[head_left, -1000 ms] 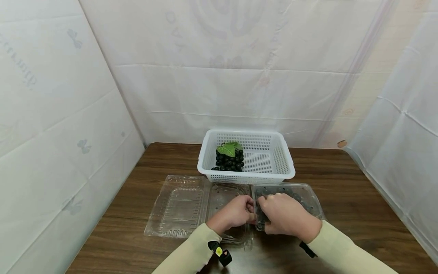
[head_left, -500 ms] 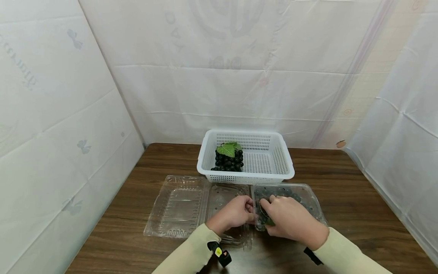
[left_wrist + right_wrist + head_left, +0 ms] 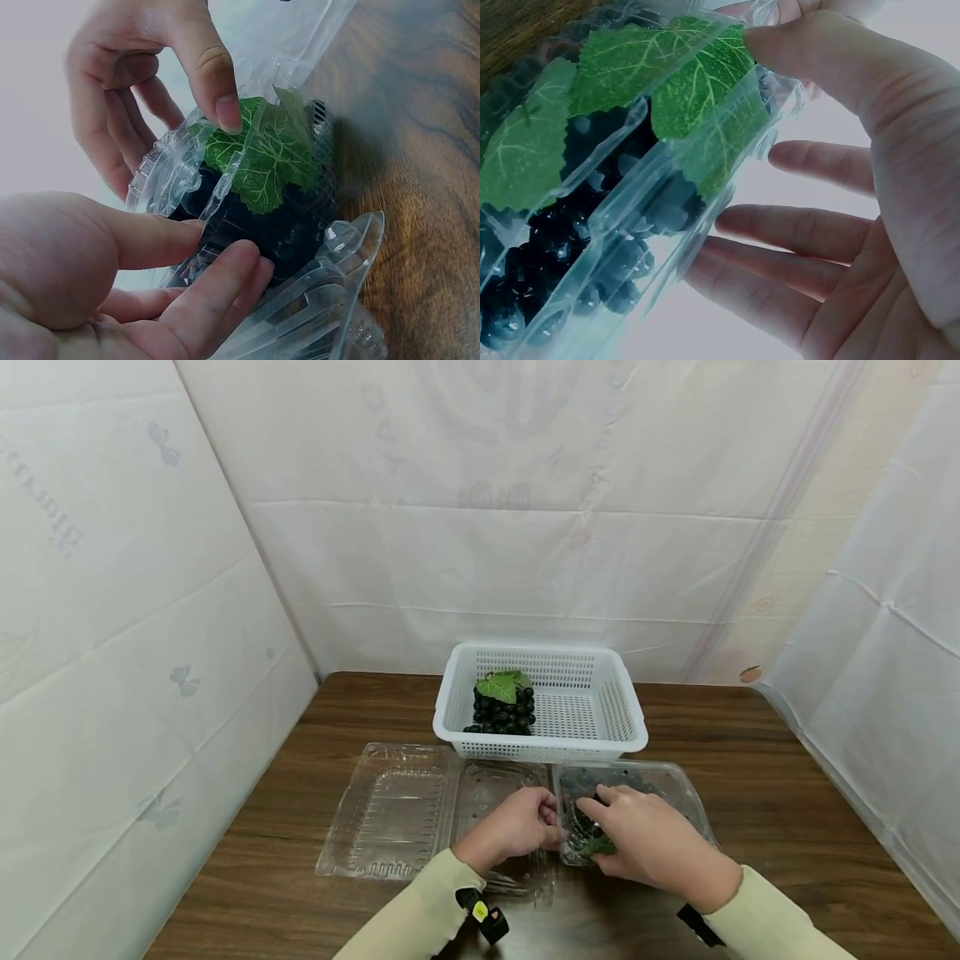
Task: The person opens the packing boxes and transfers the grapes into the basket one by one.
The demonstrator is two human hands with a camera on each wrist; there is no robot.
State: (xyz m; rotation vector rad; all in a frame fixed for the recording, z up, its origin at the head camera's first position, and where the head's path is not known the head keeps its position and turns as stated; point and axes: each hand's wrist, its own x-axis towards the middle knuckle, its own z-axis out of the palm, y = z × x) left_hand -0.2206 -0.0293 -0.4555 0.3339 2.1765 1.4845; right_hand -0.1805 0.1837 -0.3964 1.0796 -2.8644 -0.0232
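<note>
A transparent plastic clamshell box [image 3: 686, 802] lies in front of the basket's right half, with dark grapes [image 3: 551, 255] and green leaves [image 3: 705, 90] inside it. My left hand [image 3: 517, 822] pinches the box's left edge between thumb and fingers, as the left wrist view shows. Over the box's left part is my right hand [image 3: 648, 839]. Its thumb touches the lid edge by a leaf, while the other fingers stretch out apart from one another along the side. Part of the box is hidden under that hand.
Left of the box a second transparent clamshell [image 3: 401, 814] lies unfolded, partly under my left forearm. Behind both stands a white perforated basket [image 3: 633, 727] holding a bunch of dark grapes [image 3: 502, 718] with leaves. White sheeting [image 3: 525, 552] walls in the wooden table [image 3: 772, 777].
My right hand has drawn slightly right and its fingers have loosened, so more of the box's left end and a green leaf show. The left hand has stayed in place.
</note>
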